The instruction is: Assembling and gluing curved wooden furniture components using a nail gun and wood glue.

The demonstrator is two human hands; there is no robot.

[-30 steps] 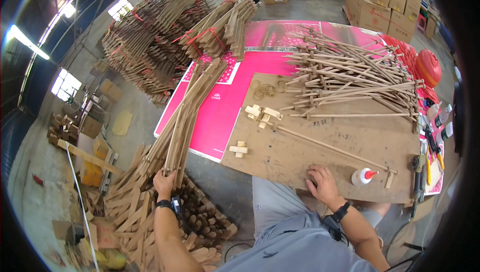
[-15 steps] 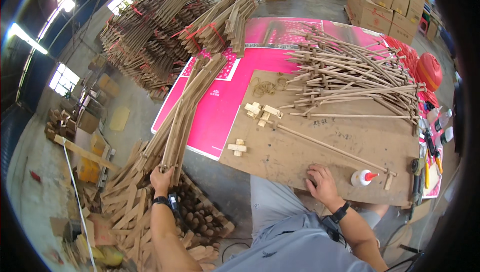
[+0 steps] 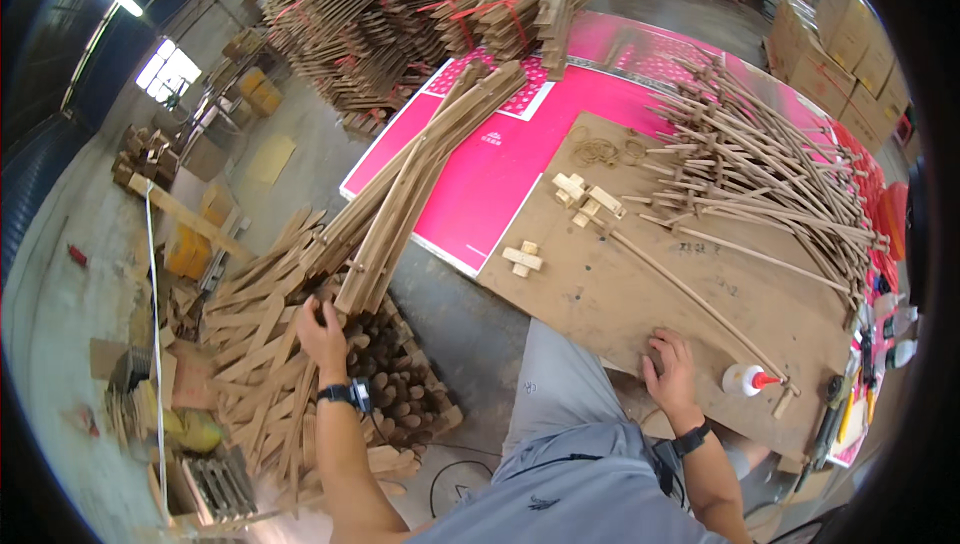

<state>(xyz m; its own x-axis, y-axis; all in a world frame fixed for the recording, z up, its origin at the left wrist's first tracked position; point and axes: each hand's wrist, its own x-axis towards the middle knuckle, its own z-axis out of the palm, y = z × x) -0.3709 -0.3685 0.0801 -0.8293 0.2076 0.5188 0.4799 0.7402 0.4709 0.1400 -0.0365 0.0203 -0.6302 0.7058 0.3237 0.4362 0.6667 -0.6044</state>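
Several long wooden slats lie to the left of the brown board, bunched slantwise, their near ends jutting past the pink tabletop. Just beside those ends, left of and lower than the board, is our left hand, its back turned up, wrist nearly straight, fingers bent forward with a gap showing between the tips. We cannot tell whether they pinch a slat. Our left forearm comes up from the lower edge, leaning slightly left, a black band at the wrist. Under that hand, a loose pile of slats spreads on the board's left, well below its surface.

Our right hand rests palm down at the board's near edge, thumb apart, fingers loosely spread around nothing we can see; the forearm behind it leans slightly left too.

On the board itself, a thin wooden rod runs diagonally, a white glue bottle with a red tip stands near its near end, and a cross-shaped wooden block sits by the left edge. Rods with crosspieces heap over the board's far right part. Beyond its far left are red-tied slat bundles.
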